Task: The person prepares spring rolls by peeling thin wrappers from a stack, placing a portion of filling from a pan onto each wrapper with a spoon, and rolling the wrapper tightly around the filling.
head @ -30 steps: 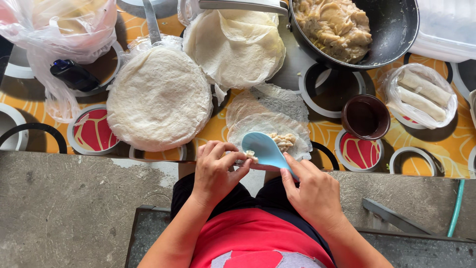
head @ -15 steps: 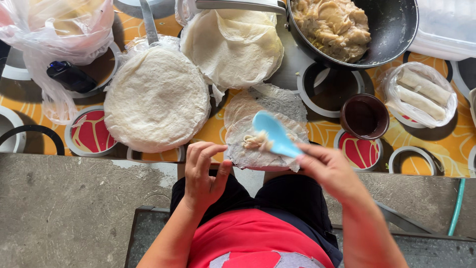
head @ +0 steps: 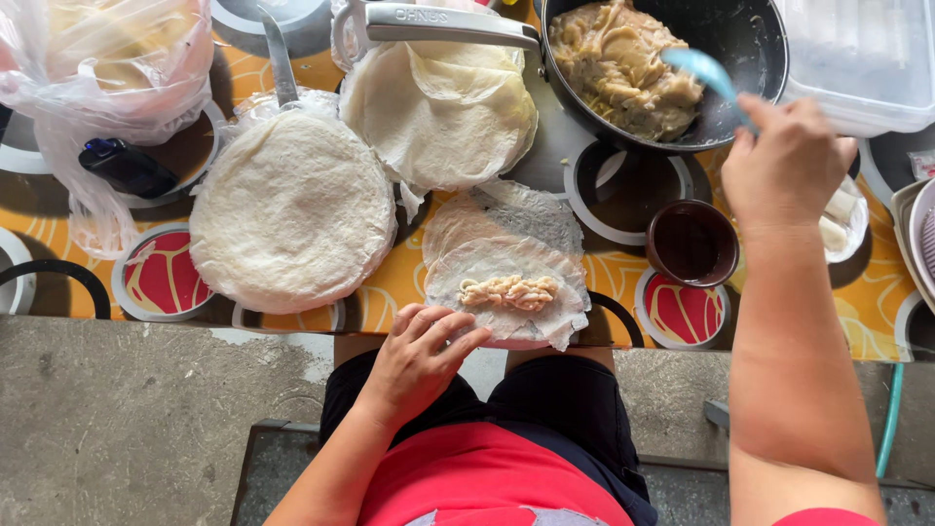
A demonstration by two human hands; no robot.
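My right hand (head: 784,161) closed on the blue spoon (head: 709,73) over the pan (head: 750,44) of filling, my left hand (head: 421,358) open (fingers loose) at the wrapper (head: 506,292) edge, near worktop side.

Your right hand (head: 789,161) held the blue spoon (head: 709,73) over the filling in the black pan (head: 750,44). Your left hand (head: 421,356) rested at the counter (head: 409,278) edge, fingers (head: 458,341) touching the filled wrapper (head: 506,292).
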